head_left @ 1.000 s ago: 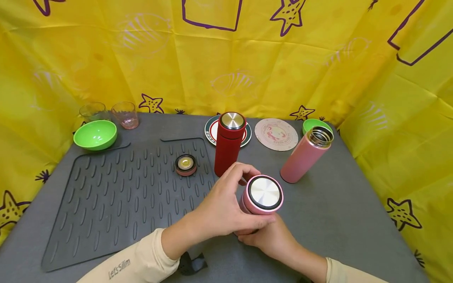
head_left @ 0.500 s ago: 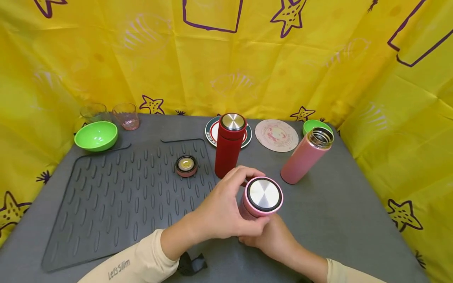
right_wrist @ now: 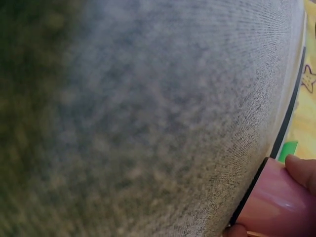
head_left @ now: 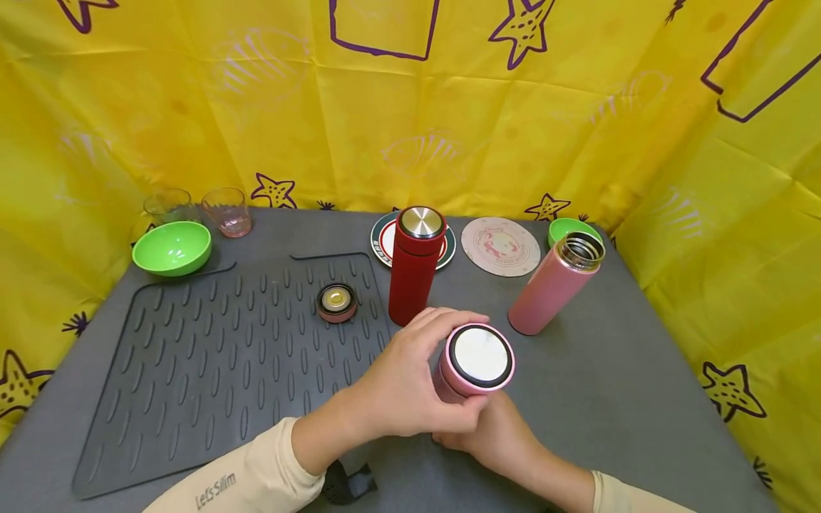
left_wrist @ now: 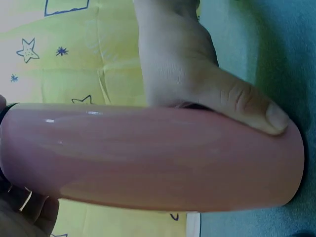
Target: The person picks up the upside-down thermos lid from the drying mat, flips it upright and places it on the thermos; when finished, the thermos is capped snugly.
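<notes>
Yellow star-printed cloth [head_left: 449, 107] walls a grey table [head_left: 641, 399]. At left lies a ribbed dark mat [head_left: 192, 370] carrying a small cap [head_left: 336, 301]; bare tabletop shows at right. Near the front edge the left hand [head_left: 398, 385] curls round the lid of a pink flask [head_left: 474, 360], while the right hand [head_left: 497, 434] grips its base.

Pink thermos flask [head_left: 463, 370], capped, standing upright on the grey tabletop at near centre, just right of the ribbed mat. Smooth matte pink cylinder body; in the left wrist view the body [left_wrist: 153, 155] fills the frame with its base on the grey surface. Lid [head_left: 480, 358] is pink-rimmed with a black ring and a shiny steel disc on top, seated on the flask.
</notes>
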The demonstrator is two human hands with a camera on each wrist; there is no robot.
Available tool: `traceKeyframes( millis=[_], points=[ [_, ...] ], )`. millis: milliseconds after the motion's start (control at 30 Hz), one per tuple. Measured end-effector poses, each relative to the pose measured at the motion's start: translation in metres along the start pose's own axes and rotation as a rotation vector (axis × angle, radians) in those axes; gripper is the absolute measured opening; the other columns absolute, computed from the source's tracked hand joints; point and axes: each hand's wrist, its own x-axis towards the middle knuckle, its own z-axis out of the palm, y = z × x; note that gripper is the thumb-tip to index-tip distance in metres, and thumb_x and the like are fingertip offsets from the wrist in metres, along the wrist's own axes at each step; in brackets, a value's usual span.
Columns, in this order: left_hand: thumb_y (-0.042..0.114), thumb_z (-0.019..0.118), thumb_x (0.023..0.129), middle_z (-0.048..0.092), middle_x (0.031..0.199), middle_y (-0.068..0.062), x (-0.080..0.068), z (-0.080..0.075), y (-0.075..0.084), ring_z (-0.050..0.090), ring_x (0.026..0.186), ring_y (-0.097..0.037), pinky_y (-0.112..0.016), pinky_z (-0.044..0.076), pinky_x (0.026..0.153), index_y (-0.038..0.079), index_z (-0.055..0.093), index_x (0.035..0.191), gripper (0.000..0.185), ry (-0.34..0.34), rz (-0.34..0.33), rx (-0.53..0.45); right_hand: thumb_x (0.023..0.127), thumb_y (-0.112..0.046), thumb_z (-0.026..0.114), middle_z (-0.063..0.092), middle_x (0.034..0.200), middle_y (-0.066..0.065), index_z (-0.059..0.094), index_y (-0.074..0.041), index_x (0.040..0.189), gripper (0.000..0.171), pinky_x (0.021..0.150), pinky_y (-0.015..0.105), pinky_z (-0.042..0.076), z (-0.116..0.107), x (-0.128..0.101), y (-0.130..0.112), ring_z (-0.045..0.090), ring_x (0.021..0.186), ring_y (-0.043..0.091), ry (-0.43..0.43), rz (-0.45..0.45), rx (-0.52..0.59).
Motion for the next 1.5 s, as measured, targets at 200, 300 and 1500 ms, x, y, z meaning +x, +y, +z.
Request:
traceKeyframes(
  millis=[200, 300, 1500],
  points=[
    [0.029, 0.086, 0.07, 0.046, 0.13, 0.005, -0.002, -0.003, 0.001, 0.046, 0.117, -0.01, -0.03, 0.043, 0.097, 0.017, 0.036, 0.141, 0.088, -0.057, -0.031, -0.025, 0.061, -0.003, 0.086, 0.064, 0.1, -0.01, 0.061, -0.012, 0.112, 0.058, 0.077, 0.029, 0.051, 0.001, 0.002, 0.001, 0.06, 0.087, 0.01, 0.003, -0.082, 0.04],
    [0.033, 0.09, 0.066, 0.046, 0.124, 0.006, -0.002, -0.001, 0.001, 0.047, 0.112, -0.01, -0.029, 0.044, 0.094, 0.016, 0.041, 0.128, 0.082, -0.018, -0.065, -0.019, 0.061, -0.005, 0.088, 0.064, 0.096, -0.011, 0.063, -0.014, 0.107, 0.053, 0.075, 0.029, 0.051, 0.0, 0.001, -0.001, 0.06, 0.085, 0.009, -0.008, -0.03, 0.048],
    [0.031, 0.088, 0.067, 0.054, 0.11, 0.008, -0.001, -0.004, 0.004, 0.051, 0.103, -0.008, -0.026, 0.047, 0.087, 0.014, 0.052, 0.116, 0.064, 0.025, -0.043, 0.049, 0.06, -0.011, 0.091, 0.063, 0.091, -0.018, 0.063, -0.021, 0.101, 0.05, 0.075, 0.028, 0.051, 0.001, -0.001, -0.002, 0.059, 0.082, 0.006, -0.01, 0.033, -0.042]
  ],
)
